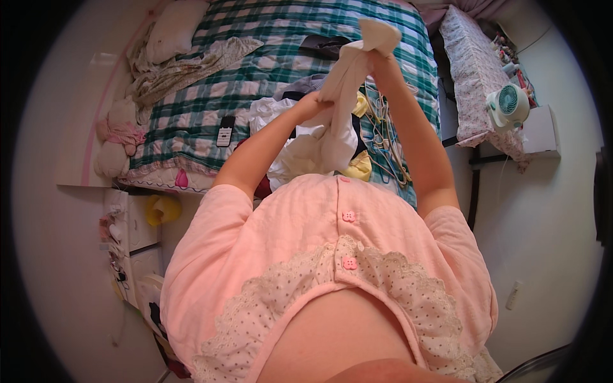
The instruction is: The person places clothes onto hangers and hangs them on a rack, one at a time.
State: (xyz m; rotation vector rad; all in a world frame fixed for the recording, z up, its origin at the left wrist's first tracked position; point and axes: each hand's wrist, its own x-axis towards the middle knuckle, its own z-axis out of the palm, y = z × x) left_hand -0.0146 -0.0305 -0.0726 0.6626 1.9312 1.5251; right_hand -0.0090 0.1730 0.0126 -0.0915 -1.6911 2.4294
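Observation:
Stretched between my two hands is a white garment, raised over the bed; its exact kind cannot be told. My right hand grips its upper end, where a cuff-like flap sticks up past the fingers. Lower down, my left hand pinches the cloth at its left edge. The lower part hangs onto a pile of white clothes. Yellow cloth and dark cloth show beside the pile. To the right of it lies a tangle of clothes hangers, partly behind my right forearm.
A green plaid quilt covers the bed. On it lie a remote control, a dark grey garment, a patterned cloth and a pillow. A small fan stands on the right, by a flower-patterned cover.

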